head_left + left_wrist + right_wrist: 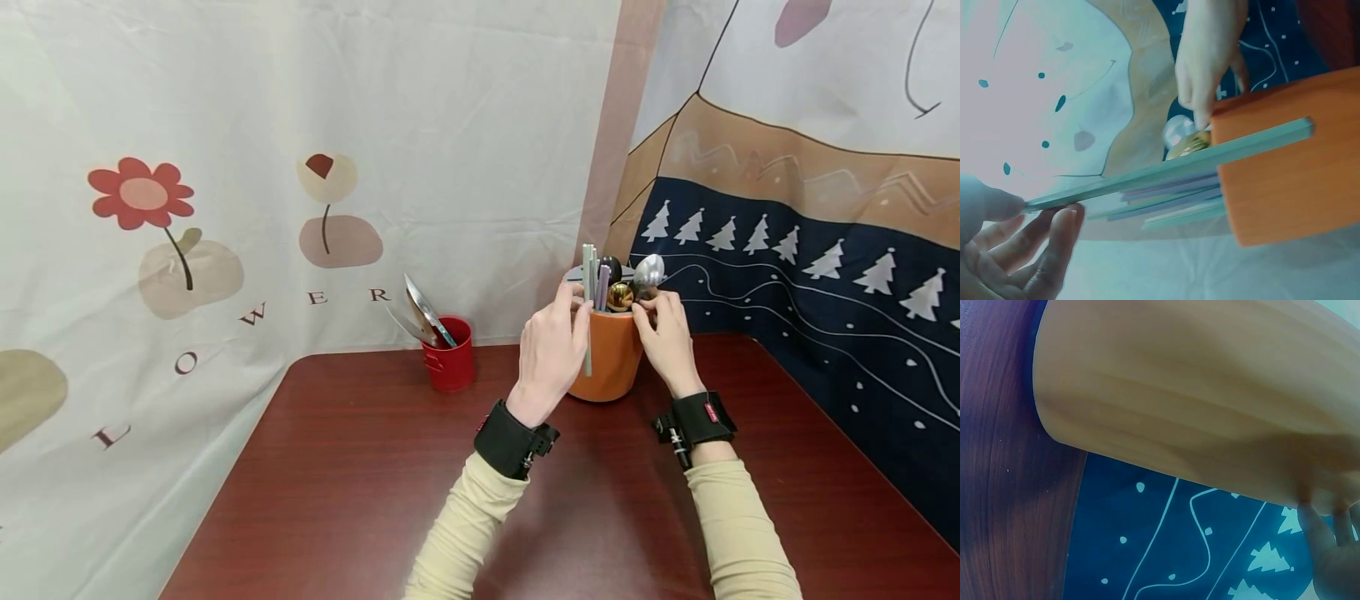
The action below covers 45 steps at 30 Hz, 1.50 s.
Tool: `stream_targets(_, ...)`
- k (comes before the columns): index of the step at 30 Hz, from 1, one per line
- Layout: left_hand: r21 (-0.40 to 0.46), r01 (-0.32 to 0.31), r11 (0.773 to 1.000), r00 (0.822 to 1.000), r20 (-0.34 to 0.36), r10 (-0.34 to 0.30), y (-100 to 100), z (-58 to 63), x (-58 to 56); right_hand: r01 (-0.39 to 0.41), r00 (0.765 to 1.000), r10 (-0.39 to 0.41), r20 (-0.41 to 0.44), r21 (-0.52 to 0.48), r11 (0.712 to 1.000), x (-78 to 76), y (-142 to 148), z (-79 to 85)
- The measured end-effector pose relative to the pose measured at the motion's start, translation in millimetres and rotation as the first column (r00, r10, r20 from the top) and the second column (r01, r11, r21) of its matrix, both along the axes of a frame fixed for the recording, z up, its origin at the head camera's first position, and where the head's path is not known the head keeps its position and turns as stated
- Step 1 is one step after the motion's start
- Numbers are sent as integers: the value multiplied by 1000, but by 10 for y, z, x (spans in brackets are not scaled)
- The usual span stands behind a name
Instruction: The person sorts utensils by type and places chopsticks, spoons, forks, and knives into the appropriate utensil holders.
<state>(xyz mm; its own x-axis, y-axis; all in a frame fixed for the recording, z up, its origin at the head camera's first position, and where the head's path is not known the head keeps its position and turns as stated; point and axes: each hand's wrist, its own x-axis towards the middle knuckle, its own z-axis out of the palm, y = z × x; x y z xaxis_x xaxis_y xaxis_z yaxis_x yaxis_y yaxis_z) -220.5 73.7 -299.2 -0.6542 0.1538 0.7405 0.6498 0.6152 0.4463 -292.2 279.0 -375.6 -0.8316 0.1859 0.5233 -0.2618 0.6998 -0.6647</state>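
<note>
Between thumb and fingers my left hand [551,354] pinches a pale green chopstick [1179,165] near one end. The chopstick slants in front of the orange utensil holder [615,358], outside it, in the left wrist view. My right hand [667,337] grips the holder's rim on the right side; in the right wrist view its fingertips touch the orange wall. Inside the holder stand purple and green chopsticks [603,285], a gold rounded utensil head [620,297], a black one [611,268] and a silver spoon [649,272].
A small red bucket [450,367] stands left of the holder, with several metal utensils [426,308] leaning out of it. The dark red table [375,483] meets a printed cloth [465,167] behind and a dark blue tree-patterned cloth [795,333] at right.
</note>
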Motion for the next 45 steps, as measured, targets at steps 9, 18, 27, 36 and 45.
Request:
stream_targets(9, 160, 15, 987, 978, -209, 19, -10, 126, -127, 0, 1000, 0, -14, 13, 1000, -24, 19, -34)
stream_targets(18, 207, 27, 978, 950, -309, 39, 69, 90, -353, -4, 1000, 4, -8, 9, 1000, -24, 12, -45)
stream_targets(27, 120, 32, 992, 979, -206, -6, 167, -32, -556, 3, 1000, -3, -2, 19, 1000, -33, 6, -43)
stream_targets(36, -59, -53, 997, 998, -43, 50, 249, -161, -755, 8, 1000, -7, -10, 30, 1000, -25, -5, -23)
stream_targets(45, -290, -115, 950, 982, 113, 153, 361, -346, -884, 12, 1000, -12, -21, 38, 999, -29, -18, -10)
